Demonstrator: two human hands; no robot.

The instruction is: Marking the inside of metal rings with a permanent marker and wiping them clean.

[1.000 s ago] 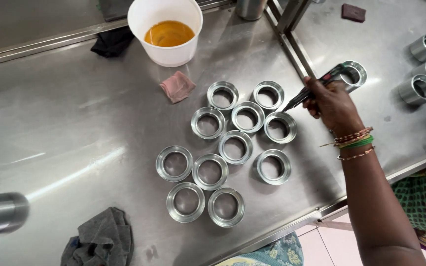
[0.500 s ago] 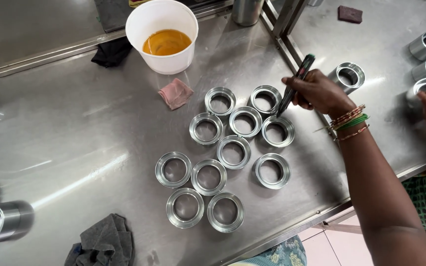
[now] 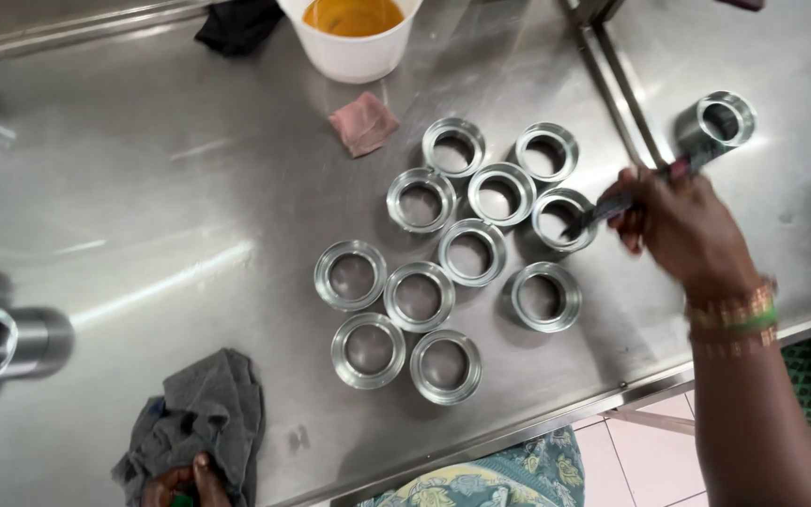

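I have one view only, from the camera worn on the person's head. It looks steeply down, almost straight onto a steel table (image 3: 143, 216), from close range, near enough that the table fills nearly the whole picture. The person's near edge of the table runs along the bottom, with a strip of tiled floor (image 3: 640, 451) showing at the lower right. The right hand (image 3: 682, 230) reaches in from the lower right corner; the left hand (image 3: 180, 483) just enters at the bottom edge. No second view overlaps this one.
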